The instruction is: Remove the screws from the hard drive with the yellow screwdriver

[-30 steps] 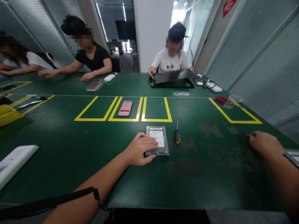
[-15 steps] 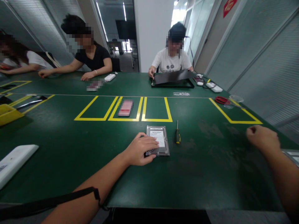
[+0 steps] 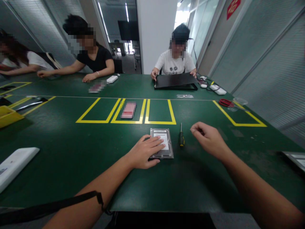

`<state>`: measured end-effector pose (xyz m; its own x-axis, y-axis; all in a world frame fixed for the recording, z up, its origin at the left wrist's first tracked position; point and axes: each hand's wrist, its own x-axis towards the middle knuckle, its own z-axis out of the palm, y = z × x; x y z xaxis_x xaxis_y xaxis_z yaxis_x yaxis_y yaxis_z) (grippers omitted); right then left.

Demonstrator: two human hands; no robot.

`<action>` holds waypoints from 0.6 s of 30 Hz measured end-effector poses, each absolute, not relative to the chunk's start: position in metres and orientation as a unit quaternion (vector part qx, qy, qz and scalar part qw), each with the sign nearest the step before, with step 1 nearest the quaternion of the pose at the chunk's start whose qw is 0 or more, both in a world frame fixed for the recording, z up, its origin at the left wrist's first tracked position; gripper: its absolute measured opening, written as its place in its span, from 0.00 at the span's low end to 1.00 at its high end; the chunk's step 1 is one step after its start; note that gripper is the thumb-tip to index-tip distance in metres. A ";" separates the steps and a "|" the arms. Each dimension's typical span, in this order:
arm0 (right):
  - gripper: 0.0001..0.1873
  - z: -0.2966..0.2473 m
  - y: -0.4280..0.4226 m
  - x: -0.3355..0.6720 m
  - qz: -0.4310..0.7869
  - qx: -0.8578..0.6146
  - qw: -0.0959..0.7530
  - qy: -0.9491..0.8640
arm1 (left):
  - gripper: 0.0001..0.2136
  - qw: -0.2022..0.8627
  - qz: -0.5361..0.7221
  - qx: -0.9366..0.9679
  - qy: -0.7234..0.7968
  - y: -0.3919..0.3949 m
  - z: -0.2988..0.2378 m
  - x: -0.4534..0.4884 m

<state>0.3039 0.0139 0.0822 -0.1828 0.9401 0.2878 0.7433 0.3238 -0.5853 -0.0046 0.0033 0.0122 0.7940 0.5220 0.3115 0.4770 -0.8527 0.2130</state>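
Note:
A silver hard drive (image 3: 164,133) with a white label lies flat on the green table (image 3: 71,159) in front of me. My left hand (image 3: 144,152) covers its near left corner, fingers across the top and thumb along the near edge, holding it down. A small screwdriver (image 3: 181,137) with a black and yellow handle lies just right of the drive, tip pointing away. My right hand (image 3: 208,138) hovers right of the screwdriver, fingers curled with thumb and forefinger pinched together. What they pinch is too small to see.
Yellow tape boxes (image 3: 126,111) mark the table beyond the drive, one holding a phone (image 3: 128,110). A white device (image 3: 14,165) lies at left, a yellow bin (image 3: 8,116) farther left, another drive (image 3: 296,159) at right. Three people sit opposite; one handles a black panel (image 3: 175,81).
My right hand has lifted from the table at the far right and moved left to beside the screwdriver. The person opposite has lowered the black panel. My left hand stays on the drive.

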 end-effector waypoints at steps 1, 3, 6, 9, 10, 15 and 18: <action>0.12 0.083 0.008 0.289 0.204 -0.542 0.316 -0.752 | 0.31 0.060 0.178 0.946 0.266 0.003 0.012 -0.005; 0.13 0.081 -0.003 0.263 0.296 -0.506 0.337 -0.736 | 0.31 0.058 0.174 0.945 0.269 0.004 0.011 -0.005; 0.13 0.075 -0.012 0.239 0.405 -0.467 0.357 -0.700 | 0.30 0.056 0.182 0.945 0.266 0.004 0.009 -0.005; 0.13 0.062 -0.012 0.229 0.433 -0.461 0.377 -0.677 | 0.30 0.055 0.189 0.945 0.263 0.005 0.008 -0.005; 0.13 0.057 -0.011 0.228 0.429 -0.463 0.383 -0.674 | 0.30 0.055 0.190 0.944 0.263 0.005 0.008 -0.006; 0.13 0.035 -0.006 0.236 0.375 -0.483 0.408 -0.679 | 0.30 0.063 0.189 0.944 0.264 0.003 0.009 -0.010; 0.13 0.027 -0.005 0.241 0.343 -0.496 0.412 -0.683 | 0.30 0.066 0.196 0.941 0.268 0.003 0.008 -0.014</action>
<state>0.2410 -0.0048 0.0266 -0.1677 0.9605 0.2220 0.3950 0.2718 -0.8775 -0.0139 0.0027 0.0084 0.7796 0.5297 0.3342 0.4782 -0.8480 0.2285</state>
